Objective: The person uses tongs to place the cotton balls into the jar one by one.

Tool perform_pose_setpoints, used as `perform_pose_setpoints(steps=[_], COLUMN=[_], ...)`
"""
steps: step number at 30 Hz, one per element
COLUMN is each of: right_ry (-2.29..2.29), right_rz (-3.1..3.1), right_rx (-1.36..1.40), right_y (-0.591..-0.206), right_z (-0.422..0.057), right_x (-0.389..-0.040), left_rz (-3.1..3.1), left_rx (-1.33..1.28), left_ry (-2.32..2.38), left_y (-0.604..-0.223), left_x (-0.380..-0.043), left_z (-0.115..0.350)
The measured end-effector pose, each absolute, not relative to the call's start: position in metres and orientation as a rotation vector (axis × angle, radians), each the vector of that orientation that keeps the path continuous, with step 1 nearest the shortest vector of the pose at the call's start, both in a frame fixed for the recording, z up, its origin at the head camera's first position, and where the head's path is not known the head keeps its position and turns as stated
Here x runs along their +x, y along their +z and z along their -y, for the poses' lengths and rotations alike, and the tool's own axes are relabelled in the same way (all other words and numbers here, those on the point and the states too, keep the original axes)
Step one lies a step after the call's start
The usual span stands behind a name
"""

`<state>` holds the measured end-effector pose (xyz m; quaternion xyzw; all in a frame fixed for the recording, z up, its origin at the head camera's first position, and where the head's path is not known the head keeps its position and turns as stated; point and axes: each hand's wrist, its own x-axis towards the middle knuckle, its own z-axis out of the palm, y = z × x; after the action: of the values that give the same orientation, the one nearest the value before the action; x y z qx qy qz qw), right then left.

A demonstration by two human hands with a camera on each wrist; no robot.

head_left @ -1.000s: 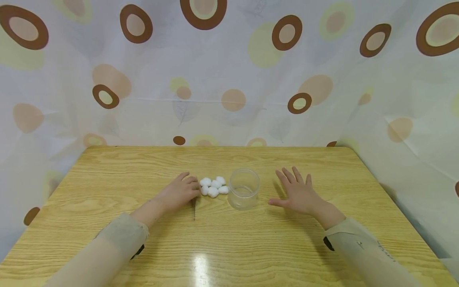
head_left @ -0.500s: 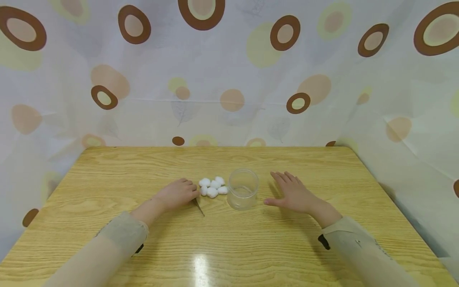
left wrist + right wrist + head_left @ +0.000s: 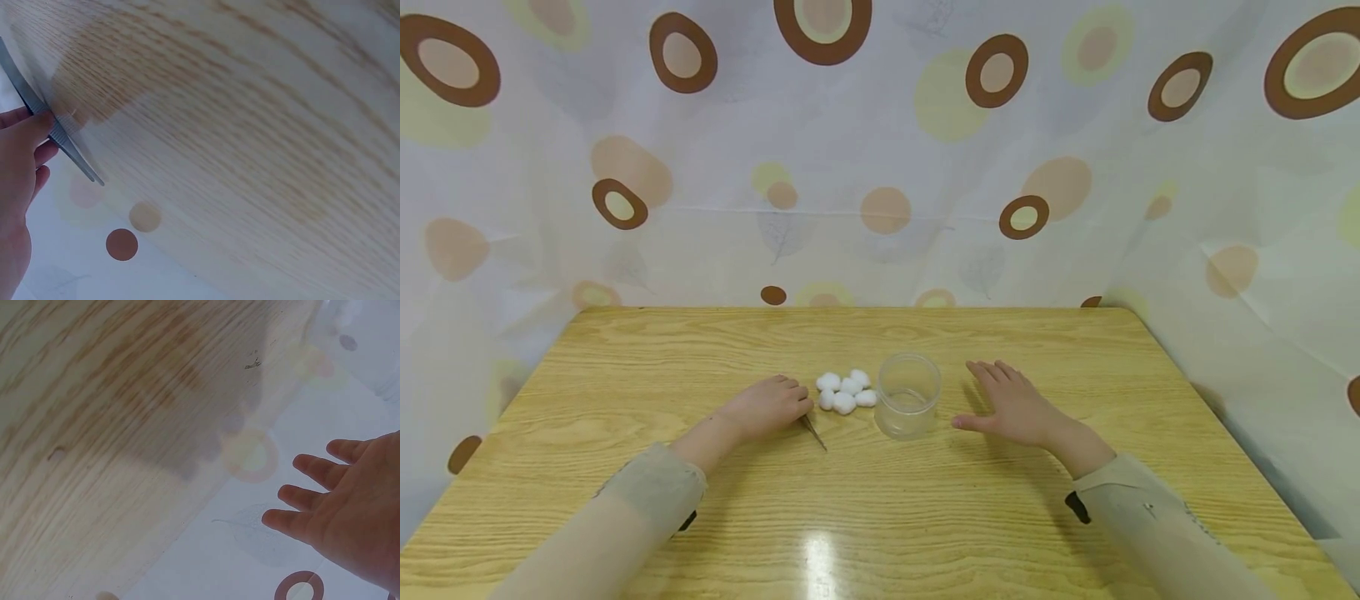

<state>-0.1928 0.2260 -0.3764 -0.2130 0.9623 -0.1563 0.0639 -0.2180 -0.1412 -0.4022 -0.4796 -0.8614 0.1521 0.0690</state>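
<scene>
My left hand (image 3: 767, 408) pinches a pair of metal tweezers (image 3: 59, 132) at its ridged middle, thumb on one side and fingers on the other. In the left wrist view the two tips lie close together. Just right of that hand, in the head view, several white cotton balls (image 3: 845, 403) lie in a small cluster on the table. Beside them stands a clear round jar (image 3: 908, 398), upright and without a lid. To the jar's right my right hand (image 3: 1018, 408) is held with fingers extended and thumb apart, touching nothing; the right wrist view shows its spread fingers (image 3: 303, 499).
The wood-grain table (image 3: 880, 517) reaches back to a white curtain (image 3: 827, 250) printed with brown and yellow circles, which also hangs along both sides. A bright light reflection shows on the table near the front.
My left hand has turned and its fingers have drawn in, so the tweezers' visible end swung rightward. My right hand moved slightly left toward the jar. The cotton balls and jar stayed put.
</scene>
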Motion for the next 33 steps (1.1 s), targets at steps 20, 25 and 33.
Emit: perform_pose_setpoints(steps=[20,25,33], right_ry=[-0.882,-0.979,-1.183], right_rz=[-2.691,-2.623,-2.548], right_rx=[-0.668,-0.627,-0.574], right_y=[-0.372,-0.378,-0.388], right_z=[-0.187,-0.175,-0.169], right_x=[-0.205,-0.208,-0.210], left_rz=[2.718,2.727,2.728], left_rx=[-1.154,-1.132,-1.048], left_ry=[-0.060,-0.089,-0.156], left_y=[-0.393,-0.396,-0.394], left_x=[-0.221,-0.222,-0.221], left_z=[0.156,0.161,0.167])
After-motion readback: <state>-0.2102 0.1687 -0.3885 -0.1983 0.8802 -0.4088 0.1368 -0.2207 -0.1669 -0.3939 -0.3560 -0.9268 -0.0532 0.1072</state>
